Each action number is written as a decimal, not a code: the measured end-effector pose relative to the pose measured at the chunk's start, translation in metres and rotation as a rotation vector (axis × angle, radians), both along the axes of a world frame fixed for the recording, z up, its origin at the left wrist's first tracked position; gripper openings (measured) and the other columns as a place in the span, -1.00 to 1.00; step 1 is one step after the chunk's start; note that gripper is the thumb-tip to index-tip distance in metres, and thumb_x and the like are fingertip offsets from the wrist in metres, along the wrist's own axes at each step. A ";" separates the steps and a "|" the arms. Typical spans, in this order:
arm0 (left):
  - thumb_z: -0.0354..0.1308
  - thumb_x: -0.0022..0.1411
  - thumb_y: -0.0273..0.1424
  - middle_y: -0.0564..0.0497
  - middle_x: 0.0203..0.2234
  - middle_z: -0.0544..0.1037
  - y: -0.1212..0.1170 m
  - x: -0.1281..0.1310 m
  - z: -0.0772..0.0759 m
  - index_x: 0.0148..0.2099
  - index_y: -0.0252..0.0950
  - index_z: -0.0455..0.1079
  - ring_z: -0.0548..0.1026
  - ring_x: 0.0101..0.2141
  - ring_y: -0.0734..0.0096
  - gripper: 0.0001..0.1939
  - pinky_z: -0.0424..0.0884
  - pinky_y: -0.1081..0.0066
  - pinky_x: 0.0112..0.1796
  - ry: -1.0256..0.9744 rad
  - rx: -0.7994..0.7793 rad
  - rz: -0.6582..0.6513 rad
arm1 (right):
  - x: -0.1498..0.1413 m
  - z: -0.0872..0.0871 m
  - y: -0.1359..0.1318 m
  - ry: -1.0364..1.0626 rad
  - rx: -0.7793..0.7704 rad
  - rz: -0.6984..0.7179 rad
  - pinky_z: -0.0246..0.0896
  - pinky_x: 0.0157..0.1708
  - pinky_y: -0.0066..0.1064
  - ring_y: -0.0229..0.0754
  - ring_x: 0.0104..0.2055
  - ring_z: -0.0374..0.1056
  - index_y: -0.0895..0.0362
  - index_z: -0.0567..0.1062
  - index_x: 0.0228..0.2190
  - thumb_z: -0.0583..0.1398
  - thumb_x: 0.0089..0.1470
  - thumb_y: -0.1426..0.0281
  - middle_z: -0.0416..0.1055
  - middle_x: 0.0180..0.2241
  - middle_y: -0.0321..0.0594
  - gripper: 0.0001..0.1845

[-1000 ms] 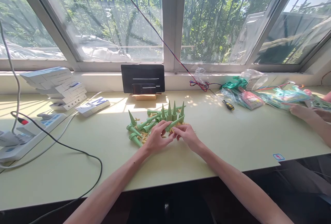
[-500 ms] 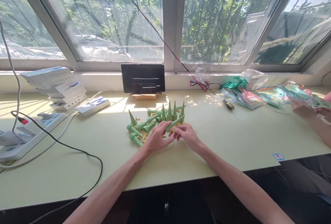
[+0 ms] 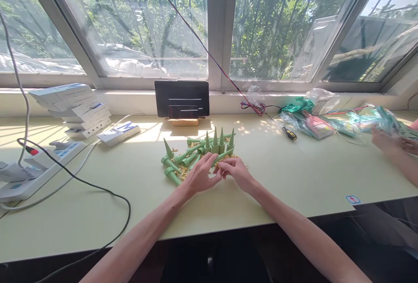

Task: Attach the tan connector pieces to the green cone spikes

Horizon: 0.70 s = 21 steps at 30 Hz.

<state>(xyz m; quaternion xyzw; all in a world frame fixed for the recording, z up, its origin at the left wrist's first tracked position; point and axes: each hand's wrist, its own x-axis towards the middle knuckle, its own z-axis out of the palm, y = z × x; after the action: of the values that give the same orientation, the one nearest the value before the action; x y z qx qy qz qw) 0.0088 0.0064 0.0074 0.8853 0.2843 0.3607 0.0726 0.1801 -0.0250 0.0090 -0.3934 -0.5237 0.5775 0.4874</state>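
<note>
A green plastic plant-watering spike [image 3: 224, 154] lies tilted in my left hand [image 3: 203, 174], its tip pointing up to the right and its wide end hidden by the fingers. Close against it, my right hand [image 3: 235, 171] is closed in a pinch; what its fingertips hold is too small to make out. Behind the hands stand several upright green spikes [image 3: 214, 142]. To the left, more green spikes [image 3: 171, 175] lie loosely in a heap. Small tan pegs [image 3: 183, 172] are scattered among them and partly under my hands.
A dark tablet [image 3: 181, 96] leans on a stand at the back. On the left are stacked white boxes [image 3: 75, 106], a power strip [image 3: 39, 178] and a black cable [image 3: 98, 190]. A screwdriver [image 3: 289, 133] and bagged parts [image 3: 318, 125] lie right, near another person's hands [image 3: 388, 141].
The spike in my left hand has tilted lower and sits slightly farther right. My right hand stays in its pinch beside it. The other person's hands have shifted with a green bag.
</note>
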 end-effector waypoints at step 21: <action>0.10 0.21 -0.40 -0.03 -0.31 0.50 0.001 0.003 -0.003 -0.01 -0.33 0.39 0.41 -0.49 0.49 -0.71 0.38 0.49 -0.51 -0.153 -0.249 0.085 | -0.003 0.003 -0.002 -0.024 0.103 -0.039 0.20 -0.49 -0.40 -0.26 -0.51 0.29 0.16 0.58 -0.54 0.24 0.11 0.10 0.45 -0.54 -0.21 -0.59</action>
<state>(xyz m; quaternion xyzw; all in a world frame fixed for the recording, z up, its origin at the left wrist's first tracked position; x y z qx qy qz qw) 0.0114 0.0074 0.0043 0.8265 0.3577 0.3920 0.1880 0.1771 -0.0267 0.0115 -0.3848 -0.5506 0.5356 0.5117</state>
